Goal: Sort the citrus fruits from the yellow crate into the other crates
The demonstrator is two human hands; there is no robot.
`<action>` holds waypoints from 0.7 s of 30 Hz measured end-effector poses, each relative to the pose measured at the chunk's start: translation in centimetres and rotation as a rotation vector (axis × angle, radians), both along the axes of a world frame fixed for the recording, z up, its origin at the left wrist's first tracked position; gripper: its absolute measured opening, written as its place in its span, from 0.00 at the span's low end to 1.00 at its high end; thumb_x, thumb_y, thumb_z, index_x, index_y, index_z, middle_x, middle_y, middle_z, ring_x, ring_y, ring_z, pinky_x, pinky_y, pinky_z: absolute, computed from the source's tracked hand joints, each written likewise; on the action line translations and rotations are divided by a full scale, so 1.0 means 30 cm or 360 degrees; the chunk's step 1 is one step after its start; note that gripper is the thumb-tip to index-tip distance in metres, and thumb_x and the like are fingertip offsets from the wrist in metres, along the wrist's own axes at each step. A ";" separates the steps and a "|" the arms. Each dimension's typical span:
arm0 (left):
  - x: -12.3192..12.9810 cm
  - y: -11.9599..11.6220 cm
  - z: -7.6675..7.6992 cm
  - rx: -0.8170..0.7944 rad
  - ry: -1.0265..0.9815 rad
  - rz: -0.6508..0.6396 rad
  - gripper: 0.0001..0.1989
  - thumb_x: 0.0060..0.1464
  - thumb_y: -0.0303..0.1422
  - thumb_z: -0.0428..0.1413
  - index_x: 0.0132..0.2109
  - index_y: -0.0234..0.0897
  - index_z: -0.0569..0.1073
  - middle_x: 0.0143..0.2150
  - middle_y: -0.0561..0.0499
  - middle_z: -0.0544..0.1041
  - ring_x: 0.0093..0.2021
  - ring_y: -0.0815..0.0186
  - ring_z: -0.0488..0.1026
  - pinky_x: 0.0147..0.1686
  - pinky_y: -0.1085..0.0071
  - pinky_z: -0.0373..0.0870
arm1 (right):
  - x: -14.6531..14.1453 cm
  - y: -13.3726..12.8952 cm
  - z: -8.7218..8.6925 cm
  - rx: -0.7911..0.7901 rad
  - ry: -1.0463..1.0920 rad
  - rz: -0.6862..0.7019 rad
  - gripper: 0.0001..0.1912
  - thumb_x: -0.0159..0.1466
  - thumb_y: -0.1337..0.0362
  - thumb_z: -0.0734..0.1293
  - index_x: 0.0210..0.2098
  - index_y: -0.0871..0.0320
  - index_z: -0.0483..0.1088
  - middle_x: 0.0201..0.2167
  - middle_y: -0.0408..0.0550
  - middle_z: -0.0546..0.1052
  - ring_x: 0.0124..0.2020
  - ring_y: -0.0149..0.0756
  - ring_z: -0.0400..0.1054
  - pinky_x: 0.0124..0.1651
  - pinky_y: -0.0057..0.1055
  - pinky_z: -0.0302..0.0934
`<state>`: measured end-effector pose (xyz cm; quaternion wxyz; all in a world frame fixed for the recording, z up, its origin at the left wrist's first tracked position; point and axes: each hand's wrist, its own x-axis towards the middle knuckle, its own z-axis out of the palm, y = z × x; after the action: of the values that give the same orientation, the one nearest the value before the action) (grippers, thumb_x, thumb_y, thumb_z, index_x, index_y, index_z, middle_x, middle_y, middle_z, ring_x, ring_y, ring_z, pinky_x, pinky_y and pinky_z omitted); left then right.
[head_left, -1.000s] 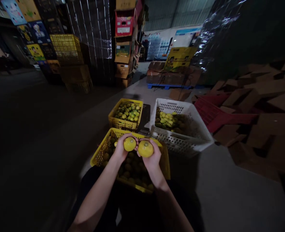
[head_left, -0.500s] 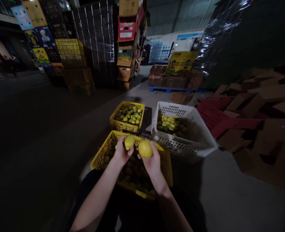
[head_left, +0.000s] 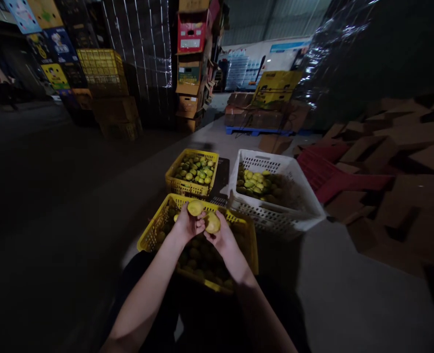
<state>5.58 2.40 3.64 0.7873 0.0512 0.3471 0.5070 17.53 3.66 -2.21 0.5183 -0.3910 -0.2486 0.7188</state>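
Left hand (head_left: 185,227) has its fingers curled round one yellow fruit (head_left: 195,208); right hand (head_left: 222,236) grips a second yellow fruit (head_left: 212,223), just beside it. From here, both sit above the near yellow crate (head_left: 157,224), more fruit (head_left: 194,254) inside. Beyond: far yellow crate (head_left: 187,188), white crate (head_left: 275,215), both holding fruit.
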 end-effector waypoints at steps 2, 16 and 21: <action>0.001 0.003 -0.010 0.0048 0.0048 -0.0024 0.24 0.64 0.47 0.39 0.35 0.32 0.68 0.22 0.52 0.69 0.14 0.75 0.61 0.17 0.79 0.67 | 0.004 -0.012 0.007 -0.0099 0.0027 0.0043 0.14 0.52 0.49 0.71 0.29 0.52 0.71 0.25 0.45 0.77 0.24 0.36 0.69 0.25 0.33 0.65; -0.015 -0.026 -0.035 0.0837 0.0948 0.0809 0.25 0.33 0.17 0.67 0.41 0.37 0.74 0.42 0.51 0.75 0.41 0.69 0.72 0.41 0.79 0.69 | 0.037 -0.026 0.077 0.0652 -0.0395 -0.0602 0.28 0.37 0.72 0.78 0.37 0.55 0.69 0.36 0.40 0.76 0.36 0.33 0.70 0.41 0.28 0.66; -0.029 -0.032 -0.022 0.0756 0.0883 0.0831 0.27 0.29 0.12 0.65 0.41 0.36 0.76 0.47 0.50 0.76 0.48 0.67 0.72 0.46 0.79 0.67 | 0.039 -0.041 0.099 0.0694 -0.0346 -0.0592 0.32 0.34 0.76 0.78 0.38 0.53 0.71 0.36 0.41 0.77 0.34 0.34 0.71 0.36 0.28 0.67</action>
<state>4.72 1.43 2.98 0.4764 0.2753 0.4204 0.7214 18.71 2.43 0.78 0.6832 -0.3839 -0.3751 0.4952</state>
